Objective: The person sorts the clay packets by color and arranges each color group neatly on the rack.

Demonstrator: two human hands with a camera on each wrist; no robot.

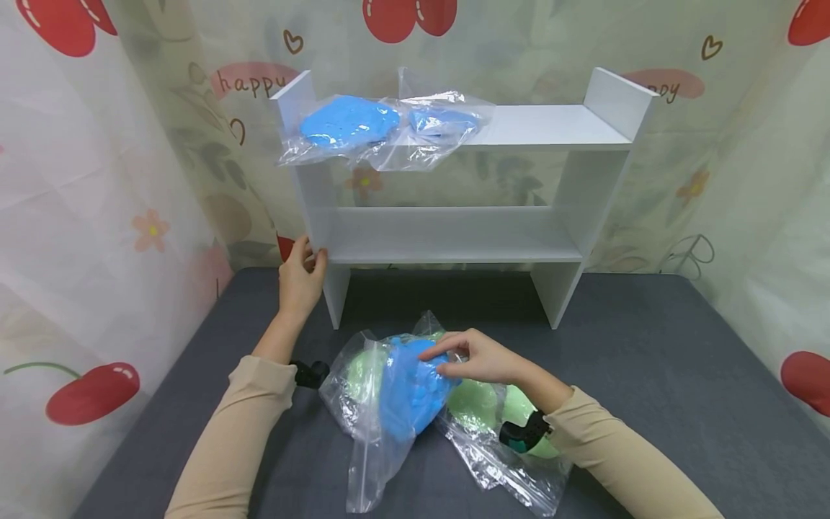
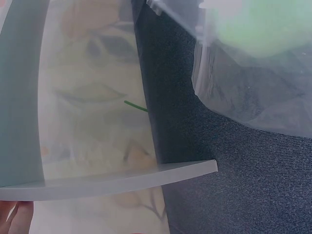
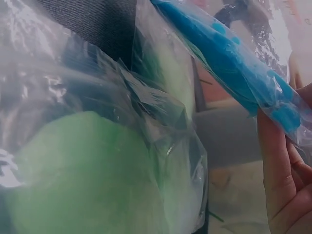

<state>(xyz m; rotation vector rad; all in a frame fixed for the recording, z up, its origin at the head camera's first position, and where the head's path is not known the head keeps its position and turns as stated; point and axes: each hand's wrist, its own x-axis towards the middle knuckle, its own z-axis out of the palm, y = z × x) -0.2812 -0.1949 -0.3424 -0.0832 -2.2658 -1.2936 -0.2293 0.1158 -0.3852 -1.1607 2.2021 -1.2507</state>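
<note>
Overall, a cherry-printed curtain [image 1: 746,166] encloses a dark table [image 1: 655,375]; the tabletop's woven texture reads best in the left wrist view. White shelf unit [image 1: 454,241] stands toward the back; only the head view shows two shelved blue bags [image 1: 350,122] side by side on its top. Green-filled bags [image 1: 470,407] lie in front of the unit. Blue-filled bag [image 1: 411,400] sits tilted over them; right wrist view adds its thin edge. Right hand [image 1: 480,358]: thumb and fingers nearly together, pinching the blue-filled bag near its upper edge. Left hand [image 1: 300,281]: fingers bent, touching the left upright [image 1: 318,194]; cannot tell whether it grips.
</note>
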